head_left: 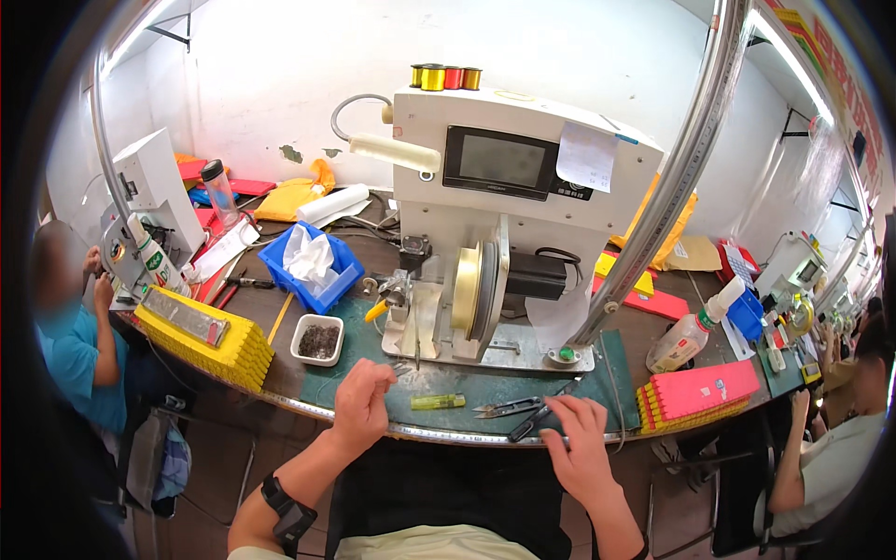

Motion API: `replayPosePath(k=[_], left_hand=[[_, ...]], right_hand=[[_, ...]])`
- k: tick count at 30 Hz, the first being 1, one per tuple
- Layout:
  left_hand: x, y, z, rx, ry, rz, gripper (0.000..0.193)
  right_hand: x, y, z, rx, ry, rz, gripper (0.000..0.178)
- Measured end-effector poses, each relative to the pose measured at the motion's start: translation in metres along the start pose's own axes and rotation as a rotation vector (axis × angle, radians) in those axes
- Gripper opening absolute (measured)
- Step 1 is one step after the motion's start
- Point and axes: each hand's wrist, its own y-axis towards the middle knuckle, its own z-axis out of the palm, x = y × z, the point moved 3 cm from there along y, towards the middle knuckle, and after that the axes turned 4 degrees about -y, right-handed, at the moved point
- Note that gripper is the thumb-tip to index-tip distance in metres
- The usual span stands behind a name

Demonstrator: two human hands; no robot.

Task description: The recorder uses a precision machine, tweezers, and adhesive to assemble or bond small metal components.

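Note:
My left hand (362, 403) is raised over the table's front edge, thumb and fingers pinched together. A thin, pale bit shows by its fingertips, too small to name. To its right a yellow-green lighter (437, 401) lies on the green mat (373, 375). My right hand (581, 441) hovers by the front edge with its fingers apart. Near its fingertips lie small silver snips (509, 408) and a black-handled tool (530, 423). Behind them stands a white winding machine (523, 217) with a gold-rimmed wheel (464, 291) and a dark screen (495, 161).
Left of the mat are a white dish (318, 340) of dark bits, a blue bin (317, 297) with tissue and stacked yellow foam boards (224, 347). Right are a metal post (653, 205), a white-capped bottle (686, 338) and pink boards (702, 388). People sit at both sides.

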Motion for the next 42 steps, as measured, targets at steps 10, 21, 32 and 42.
replayPosePath(k=[10, 21, 32, 42], left_hand=[[0.001, -0.002, 0.0, -0.014, -0.02, -0.029, 0.021], [0.001, -0.002, -0.002, -0.017, -0.035, -0.028, 0.02], [-0.014, 0.019, -0.022, -0.156, -0.489, -0.206, 0.009], [0.035, 0.118, -0.063, -0.229, -1.349, -0.675, 0.008]], right_hand=[[0.016, 0.04, 0.042, 0.169, -0.015, -0.193, 0.037], [0.017, 0.039, 0.051, 0.119, 0.095, -0.088, 0.012], [-0.016, 0.027, 0.034, -0.253, 0.794, 0.185, 0.011], [-0.013, 0.007, 0.003, -0.204, 1.389, 0.633, 0.016]])
